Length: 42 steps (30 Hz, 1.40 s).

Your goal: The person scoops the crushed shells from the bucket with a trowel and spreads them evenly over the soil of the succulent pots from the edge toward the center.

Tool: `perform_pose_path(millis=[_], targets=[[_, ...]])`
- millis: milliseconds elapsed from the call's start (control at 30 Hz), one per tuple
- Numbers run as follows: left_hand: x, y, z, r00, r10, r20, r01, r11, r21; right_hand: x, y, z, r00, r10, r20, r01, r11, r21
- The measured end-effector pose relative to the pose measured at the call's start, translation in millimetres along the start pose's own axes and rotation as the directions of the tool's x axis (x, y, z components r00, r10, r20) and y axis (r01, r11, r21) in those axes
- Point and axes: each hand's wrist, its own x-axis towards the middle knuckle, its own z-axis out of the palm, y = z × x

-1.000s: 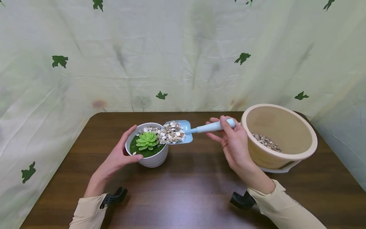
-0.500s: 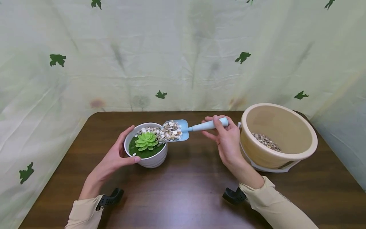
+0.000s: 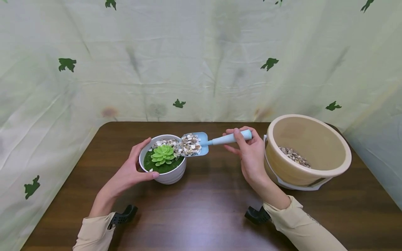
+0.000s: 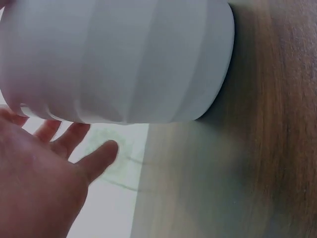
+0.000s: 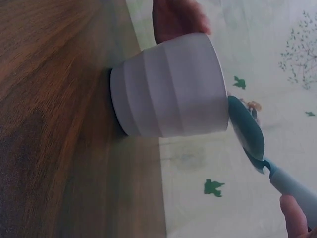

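Note:
A white ribbed flowerpot (image 3: 170, 176) stands on the table, holding a green succulent (image 3: 162, 155) on a mossy base with pale gravel along its back rim. My left hand (image 3: 127, 170) grips the pot from the left, thumb at the near rim and fingers round the far side. In my right hand (image 3: 252, 153) is the handle of a light blue trowel (image 3: 204, 143), pinched between thumb and fingers. Gravel (image 3: 190, 144) heaps on the trowel's blade, whose tip overlaps the pot's right rim. From the right wrist view, the blade's underside (image 5: 246, 130) slopes against the pot's rim.
To the right stands a large cream bucket (image 3: 314, 177) with a pale handle folded down, and more gravel (image 3: 295, 157) lies in its bottom. The dark wooden table (image 3: 201, 212) ends at a pale curtain (image 3: 201, 62) with green leaf shapes.
My right hand has moved a little left with the trowel, bringing the loaded blade slightly farther over the pot's rim. The left hand keeps its hold on the flowerpot.

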Motion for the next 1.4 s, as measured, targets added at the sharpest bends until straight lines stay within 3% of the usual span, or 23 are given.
perform_pose_path(millis=[200, 333, 467, 700, 767, 967, 1133, 1233, 1400], targets=[[0.2, 0.5, 1.5, 1.0, 0.014, 0.028, -0.01, 0.987, -0.162, -2.1, 0, -2, 1.0, -0.012, -0.001, 0.012, 1.0, -0.006], [-0.3, 1.1, 1.5, 0.999, 0.029, 0.02, -0.025, 0.981, -0.195, -3.1, -1, -2, 0.999, -0.033, 0.007, 0.033, 0.999, -0.011], [-0.3, 0.1, 1.6, 0.999, 0.034, -0.002, -0.034, 0.988, -0.151, -3.7, -3, -1, 0.998, -0.051, 0.019, 0.052, 0.998, -0.025], [-0.2, 0.2, 2.9, 0.999, 0.037, -0.028, -0.034, 0.997, 0.074, -5.2, -6, 0, 0.998, -0.064, 0.029, 0.065, 0.997, -0.047], [-0.7, 0.3, 2.7, 0.999, 0.027, -0.021, -0.025, 0.997, 0.07, -5.6, -7, 0, 0.998, -0.061, 0.03, 0.063, 0.997, -0.053], [-2.9, -0.7, -0.5, 0.999, 0.004, 0.039, -0.001, 0.996, -0.086, -5.9, -7, -1, 0.998, -0.051, 0.035, 0.053, 0.997, -0.058], [-2.8, -1.5, -1.5, 0.999, 0.015, 0.046, -0.008, 0.99, -0.144, -5.6, -8, -1, 0.998, -0.057, 0.042, 0.059, 0.997, -0.057], [-2.3, -0.7, -1.1, 0.999, 0.018, 0.041, -0.012, 0.99, -0.14, -5.6, -9, -1, 0.997, -0.062, 0.045, 0.065, 0.996, -0.061], [-1.4, 0.8, -0.2, 1.0, 0.024, 0.014, -0.023, 0.998, -0.053, -5.1, -11, 0, 0.996, -0.064, 0.056, 0.068, 0.996, -0.066]])
